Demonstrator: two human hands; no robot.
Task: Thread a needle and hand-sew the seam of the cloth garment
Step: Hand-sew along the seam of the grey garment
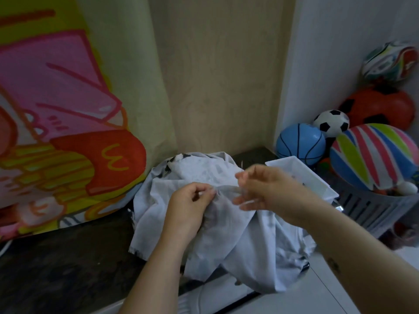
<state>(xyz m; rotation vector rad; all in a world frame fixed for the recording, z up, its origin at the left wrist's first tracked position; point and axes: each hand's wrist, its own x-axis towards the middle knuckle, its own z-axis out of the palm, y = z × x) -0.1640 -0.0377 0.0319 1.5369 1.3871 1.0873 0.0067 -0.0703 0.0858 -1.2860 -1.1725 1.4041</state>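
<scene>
A pale grey-white cloth garment (238, 234) lies bunched on a dark counter. My left hand (190, 205) pinches a gathered fold of it near the middle. My right hand (263, 189) hovers just to the right of that fold, blurred by motion, with thumb and forefinger pinched together. A thin needle (242, 165) sticks up above those fingertips. No thread is visible.
A white plastic tray (299, 171) sits behind my right hand. At the right a grey slatted basket (371, 207) holds several toy balls (371, 155). A colourful printed curtain (56, 121) hangs at the left, and the dark counter (68, 264) ends at a white edge in front.
</scene>
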